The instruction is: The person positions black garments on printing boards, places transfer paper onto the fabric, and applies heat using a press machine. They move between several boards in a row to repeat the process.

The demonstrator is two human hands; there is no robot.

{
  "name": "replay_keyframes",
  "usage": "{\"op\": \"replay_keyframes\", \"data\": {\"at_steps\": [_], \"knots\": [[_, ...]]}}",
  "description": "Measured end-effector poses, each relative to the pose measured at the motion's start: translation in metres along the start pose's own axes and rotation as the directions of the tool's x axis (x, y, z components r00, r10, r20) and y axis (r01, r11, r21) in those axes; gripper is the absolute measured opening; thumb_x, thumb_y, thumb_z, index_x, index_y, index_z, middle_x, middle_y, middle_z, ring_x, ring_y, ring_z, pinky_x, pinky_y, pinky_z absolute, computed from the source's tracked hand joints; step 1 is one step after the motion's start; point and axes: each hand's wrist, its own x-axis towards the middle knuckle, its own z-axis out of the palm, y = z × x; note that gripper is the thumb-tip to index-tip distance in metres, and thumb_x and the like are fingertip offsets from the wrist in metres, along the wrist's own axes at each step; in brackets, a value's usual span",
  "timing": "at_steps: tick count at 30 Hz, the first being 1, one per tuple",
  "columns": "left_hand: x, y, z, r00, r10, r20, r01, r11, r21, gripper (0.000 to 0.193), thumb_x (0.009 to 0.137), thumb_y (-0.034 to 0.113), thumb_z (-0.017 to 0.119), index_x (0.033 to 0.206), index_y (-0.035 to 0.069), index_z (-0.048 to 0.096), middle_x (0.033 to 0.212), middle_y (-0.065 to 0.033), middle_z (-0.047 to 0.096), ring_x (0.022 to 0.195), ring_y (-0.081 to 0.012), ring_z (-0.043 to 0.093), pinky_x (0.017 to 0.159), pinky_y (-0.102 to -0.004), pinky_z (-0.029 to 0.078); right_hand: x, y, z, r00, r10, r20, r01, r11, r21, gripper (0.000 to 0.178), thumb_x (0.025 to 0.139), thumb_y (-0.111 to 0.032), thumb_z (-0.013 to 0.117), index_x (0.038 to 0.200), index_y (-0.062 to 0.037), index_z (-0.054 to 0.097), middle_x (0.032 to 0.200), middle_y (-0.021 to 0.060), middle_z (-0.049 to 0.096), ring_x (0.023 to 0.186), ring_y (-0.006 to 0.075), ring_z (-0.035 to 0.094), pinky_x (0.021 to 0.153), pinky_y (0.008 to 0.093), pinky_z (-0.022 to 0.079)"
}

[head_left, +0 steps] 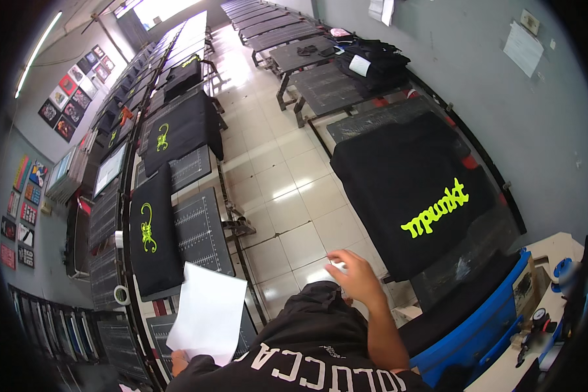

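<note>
My left hand (179, 361), at the lower left, is closed on the lower edge of a white paper sheet (209, 313). The sheet hangs over the near left printing board. My right hand (358, 277) is raised in front of me over the aisle, its fingers curled together. A small white bit shows at its fingertips, too small to name. To the right of that hand, a black garment (398, 176) with neon yellow lettering lies spread on a board. On the left row, another black garment (153, 235) with a neon yellow figure lies nearest the paper.
Two long rows of dark boards flank a tiled aisle (281, 176). More printed black garments (183, 130) lie along the left row. A dark garment pile (372, 62) sits at the far right. A blue machine (483, 326) and a cluttered bench (562, 261) stand close on my right.
</note>
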Motion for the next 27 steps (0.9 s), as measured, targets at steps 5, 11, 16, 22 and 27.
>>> {"op": "replay_keyframes", "data": {"at_steps": [5, 11, 16, 22, 27], "knots": [[0.04, 0.053, 0.001, 0.903, 0.133, -0.408, 0.016, 0.939, 0.343, 0.047, 0.087, 0.007, 0.052, 0.133, -0.002, 0.05, 0.13, -0.0186, 0.057, 0.117, -0.0362, 0.057, 0.101, -0.0449, 0.045, -0.051, -0.043, -0.041, 0.931, 0.226, -0.287, -0.154, 0.955, 0.255, 0.031, 0.091, -0.016, 0.063, 0.119, -0.0031, 0.059, 0.102, 0.0118, 0.067, 0.093, 0.0191, 0.065, 0.079, 0.0314, 0.052], [-0.002, 0.292, 0.09, 0.249, 0.883, -0.397, -0.711, 0.445, 0.544, 0.051, 0.077, 0.009, 0.055, 0.127, -0.003, 0.056, 0.131, -0.0223, 0.056, 0.116, -0.0376, 0.056, 0.1, -0.0415, 0.045, -0.147, -0.075, -0.032, 0.947, 0.234, -0.222, -0.097, 0.863, 0.495, 0.037, 0.095, -0.02, 0.062, 0.127, -0.0033, 0.056, 0.101, 0.0101, 0.069, 0.089, 0.0138, 0.064, 0.083, 0.0269, 0.049], [-0.163, 0.393, 0.298, -0.103, 0.989, 0.102, -0.974, -0.08, -0.212, 0.034, 0.086, 0.002, 0.056, 0.12, -0.002, 0.057, 0.117, -0.0176, 0.058, 0.109, -0.0296, 0.055, 0.096, -0.0389, 0.043, -0.281, -0.103, -0.025, -0.065, 0.036, -0.997, 0.026, 0.999, 0.034, 0.034, 0.096, -0.032, 0.057, 0.097, 0.0012, 0.062, 0.086, 0.0122, 0.065, 0.083, 0.0205, 0.063, 0.076, 0.0319, 0.048], [-0.384, 0.277, 0.468, -0.493, 0.148, 0.857, -0.808, 0.289, -0.514, 0.03, 0.099, 0.018, 0.055, 0.124, 0.001, 0.056, 0.109, -0.0114, 0.064, 0.078, -0.02, 0.069, 0.071, -0.0311, 0.055, -0.42, -0.023, -0.057, -0.38, -0.44, -0.813, -0.784, 0.62, 0.031, 0.025, 0.1, -0.019, 0.049, 0.09, 0.002, 0.058, 0.083, 0.0103, 0.06, 0.081, 0.0229, 0.058, 0.074, 0.0375, 0.046], [-0.472, 0.142, 0.482, -0.364, -0.326, 0.873, -0.894, 0.387, -0.228, 0.059, 0.095, 0.033, 0.062, 0.141, 0.003, 0.04, 0.121, -0.015, 0.057, 0.075, -0.0197, 0.067, 0.073, -0.0307, 0.057, -0.447, -0.016, -0.092, 0.221, -0.651, -0.726, -0.899, 0.152, -0.41, 0.045, 0.093, -0.032, 0.036, 0.056, -0.0081, 0.044, 0.053, 0.01, 0.044, 0.05, 0.0295, 0.044, 0.054, 0.0408, 0.032]]}}
